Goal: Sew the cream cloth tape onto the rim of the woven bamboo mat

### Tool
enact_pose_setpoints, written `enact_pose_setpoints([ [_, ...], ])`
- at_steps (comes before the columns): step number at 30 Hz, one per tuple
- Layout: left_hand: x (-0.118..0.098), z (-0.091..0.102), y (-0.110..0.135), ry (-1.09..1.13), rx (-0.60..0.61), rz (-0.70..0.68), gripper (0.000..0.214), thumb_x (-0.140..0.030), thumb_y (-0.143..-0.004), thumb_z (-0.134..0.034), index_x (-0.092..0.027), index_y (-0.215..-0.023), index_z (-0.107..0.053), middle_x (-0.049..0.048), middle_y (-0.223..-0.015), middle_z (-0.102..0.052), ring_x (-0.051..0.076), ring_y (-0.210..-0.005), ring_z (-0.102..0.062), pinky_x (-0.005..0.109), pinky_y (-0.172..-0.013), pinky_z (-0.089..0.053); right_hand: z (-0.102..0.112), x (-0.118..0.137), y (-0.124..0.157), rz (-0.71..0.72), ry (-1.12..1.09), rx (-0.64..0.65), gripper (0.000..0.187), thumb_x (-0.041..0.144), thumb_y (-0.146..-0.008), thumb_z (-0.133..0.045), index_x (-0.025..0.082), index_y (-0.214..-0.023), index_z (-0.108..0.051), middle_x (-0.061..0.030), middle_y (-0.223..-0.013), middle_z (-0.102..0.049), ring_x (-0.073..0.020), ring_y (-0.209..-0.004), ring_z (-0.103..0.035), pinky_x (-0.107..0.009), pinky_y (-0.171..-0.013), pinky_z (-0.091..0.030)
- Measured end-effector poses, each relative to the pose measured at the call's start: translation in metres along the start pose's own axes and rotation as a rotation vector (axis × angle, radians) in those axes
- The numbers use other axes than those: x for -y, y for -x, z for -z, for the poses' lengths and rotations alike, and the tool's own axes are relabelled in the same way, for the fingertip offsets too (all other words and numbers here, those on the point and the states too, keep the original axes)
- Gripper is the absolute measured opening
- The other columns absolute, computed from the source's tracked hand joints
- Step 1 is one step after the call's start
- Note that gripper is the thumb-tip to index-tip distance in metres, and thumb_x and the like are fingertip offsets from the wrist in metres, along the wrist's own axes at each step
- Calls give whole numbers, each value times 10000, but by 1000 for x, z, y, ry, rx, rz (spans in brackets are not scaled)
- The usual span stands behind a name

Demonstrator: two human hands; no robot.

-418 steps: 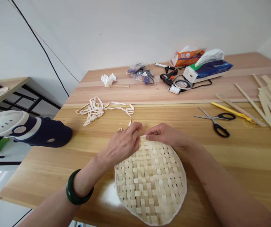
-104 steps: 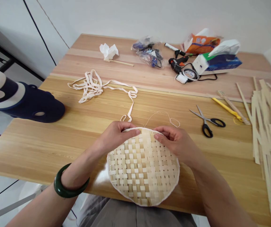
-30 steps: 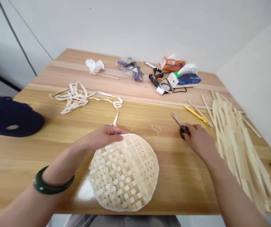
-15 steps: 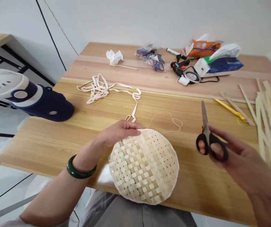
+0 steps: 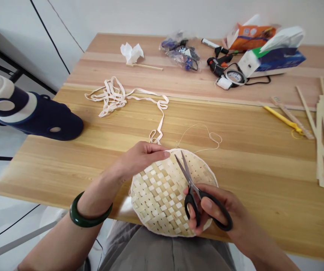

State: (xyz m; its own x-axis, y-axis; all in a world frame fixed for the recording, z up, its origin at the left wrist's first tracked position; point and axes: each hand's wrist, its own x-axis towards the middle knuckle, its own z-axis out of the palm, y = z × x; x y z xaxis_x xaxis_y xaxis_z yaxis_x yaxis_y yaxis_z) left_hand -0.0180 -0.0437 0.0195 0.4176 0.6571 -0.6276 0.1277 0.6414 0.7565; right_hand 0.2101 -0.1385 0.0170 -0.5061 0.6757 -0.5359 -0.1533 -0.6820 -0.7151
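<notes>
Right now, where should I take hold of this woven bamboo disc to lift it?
Grip the bound rim of the woven bamboo disc on its left side, coming from the left with your left hand, which rests near there. Your right hand and the scissors cover the other side.

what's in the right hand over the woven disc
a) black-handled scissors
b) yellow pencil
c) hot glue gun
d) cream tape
a, the right hand holds the black-handled scissors by their loops, with the blades over the woven bamboo disc.
</notes>
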Motion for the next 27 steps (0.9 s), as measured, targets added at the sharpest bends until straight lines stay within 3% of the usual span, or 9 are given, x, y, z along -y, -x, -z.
enact_pose_setpoints([
  [7, 2, -2, 3, -42, -53, 3, 252, -399, -820, -694, -165, -885, -762, 24, -792, -752, 152, -676, -664, 246, -634, -507, -11, -4, 1, -8, -21, -111, 370, 502, -861, -651, 171, -1026, -666, -25, -744, -631, -119, -614, -620, -236, -573, -528],
  [18, 2, -10, 8, -14, -104, 6, 259, -401, -796, -707, -163, -889, -748, 24, -759, -736, 175, -696, -678, 278, -666, -522, -17, -17, -2, 43, -173, -116, 351, 515, -845, -662, 198, -994, -681, -17, -747, -628, -127, -604, -615, -245, -559, -540],
  [23, 4, -15, 10, 14, -102, 24, 244, -387, -795, -698, -152, -846, -744, 16, -723, -723, 139, -615, -640, 244, -593, -486, -26, -27, -6, 85, -244, -100, 376, 559, -853, -622, 234, -1041, -654, -21, -786, -620, -149, -643, -615, -258, -541, -541],
  [27, 7, -13, 8, 57, -95, -4, 255, -369, -800, -705, -173, -957, -748, 16, -778, -735, 136, -657, -644, 232, -606, -488, -26, -34, -6, 74, -235, -87, 367, 532, -866, -620, 218, -1054, -654, -26, -785, -621, -147, -640, -623, -268, -562, -560],
])
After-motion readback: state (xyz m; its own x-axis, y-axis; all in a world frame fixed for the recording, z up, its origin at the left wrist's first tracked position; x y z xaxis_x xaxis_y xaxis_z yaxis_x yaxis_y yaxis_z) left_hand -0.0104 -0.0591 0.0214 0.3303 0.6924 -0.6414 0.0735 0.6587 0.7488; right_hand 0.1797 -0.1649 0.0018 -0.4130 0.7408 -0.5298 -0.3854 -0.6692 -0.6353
